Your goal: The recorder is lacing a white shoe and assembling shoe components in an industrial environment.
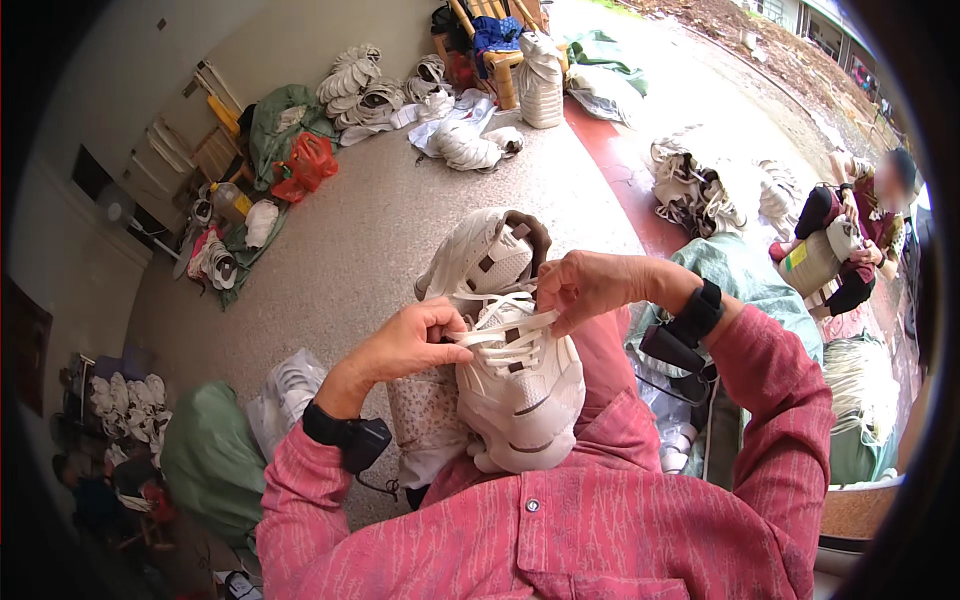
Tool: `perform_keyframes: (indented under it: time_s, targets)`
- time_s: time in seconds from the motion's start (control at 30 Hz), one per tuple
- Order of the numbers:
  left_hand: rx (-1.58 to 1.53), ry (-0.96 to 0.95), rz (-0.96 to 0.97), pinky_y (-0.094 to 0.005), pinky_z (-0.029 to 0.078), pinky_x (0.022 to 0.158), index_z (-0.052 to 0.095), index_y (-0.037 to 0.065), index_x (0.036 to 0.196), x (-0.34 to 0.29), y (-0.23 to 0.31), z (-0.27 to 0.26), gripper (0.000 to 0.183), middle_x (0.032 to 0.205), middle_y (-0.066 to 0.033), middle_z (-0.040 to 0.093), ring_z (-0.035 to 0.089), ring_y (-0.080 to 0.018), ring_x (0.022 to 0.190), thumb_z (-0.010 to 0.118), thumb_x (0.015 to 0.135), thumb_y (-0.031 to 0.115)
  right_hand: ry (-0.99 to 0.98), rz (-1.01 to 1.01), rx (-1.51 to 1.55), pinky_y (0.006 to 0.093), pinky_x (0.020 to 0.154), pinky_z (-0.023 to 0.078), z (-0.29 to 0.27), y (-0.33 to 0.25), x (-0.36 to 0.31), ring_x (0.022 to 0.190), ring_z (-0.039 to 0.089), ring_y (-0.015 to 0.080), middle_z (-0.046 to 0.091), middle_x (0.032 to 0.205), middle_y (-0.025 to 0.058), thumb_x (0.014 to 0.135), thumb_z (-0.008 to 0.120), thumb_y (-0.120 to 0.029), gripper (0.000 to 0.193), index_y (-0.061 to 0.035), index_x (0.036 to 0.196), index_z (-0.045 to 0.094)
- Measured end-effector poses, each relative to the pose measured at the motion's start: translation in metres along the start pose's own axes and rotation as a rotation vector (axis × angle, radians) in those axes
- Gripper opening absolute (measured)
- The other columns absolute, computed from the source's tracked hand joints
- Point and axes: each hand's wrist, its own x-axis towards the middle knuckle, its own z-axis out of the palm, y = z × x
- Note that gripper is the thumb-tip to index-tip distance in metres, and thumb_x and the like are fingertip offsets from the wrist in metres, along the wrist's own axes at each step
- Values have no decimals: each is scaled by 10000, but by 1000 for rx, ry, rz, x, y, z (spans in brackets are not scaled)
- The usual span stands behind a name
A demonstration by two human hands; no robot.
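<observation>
The white shoe [525,395] lay between the two hands, its toe toward the pink shirt [620,520]. Its flat white shoelace [512,333] crossed above the lacing: the left grip [412,338] pinched it at the shoe's left edge, the right grip [592,285] pinched it opposite, slightly higher. Beyond, a red plastic bag [308,165] rested near the wall [270,45].

Shoe workshop, informal, open to outdoor ground [740,85]. Evidence: grey floor [340,240]; nested stacks of pale shoe uppers [350,82]; green sack [212,460]; white shoe [520,395] on lap; seated co-worker [868,225].
</observation>
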Motion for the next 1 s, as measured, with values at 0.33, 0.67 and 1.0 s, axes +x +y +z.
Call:
perform_keyframes:
  time_s: [0.33,0.67,1.0]
  targets:
    - [-608,-234,-32,-211,445,774,517,32,1118,-6,0,7,355,940,23,527,512,-62,842,738,841,59,-145,367,-18,269,452,418,-3,-14,-5,512,534,98,568,649,4,820,731,-338,321,-32,845,636]
    - [-386,-153,24,-222,482,715,339,79,1452,-54,7,3,817,1292,-52,450,576,-107,909,801,783,163,-5,258,541,231,470,439,22,-5,-50,562,555,79,621,757,-12,888,706,-245,384,-52,1180,548]
    - [262,202,270,-465,211,1173,98,126,1543,-44,-27,75,1238,1572,-226,56,125,-408,1453,874,620,403,327,98,48,388,1154,243,98,-4,-59,1430,255,302,289,1520,207,689,857,-328,1148,-2,1513,128]
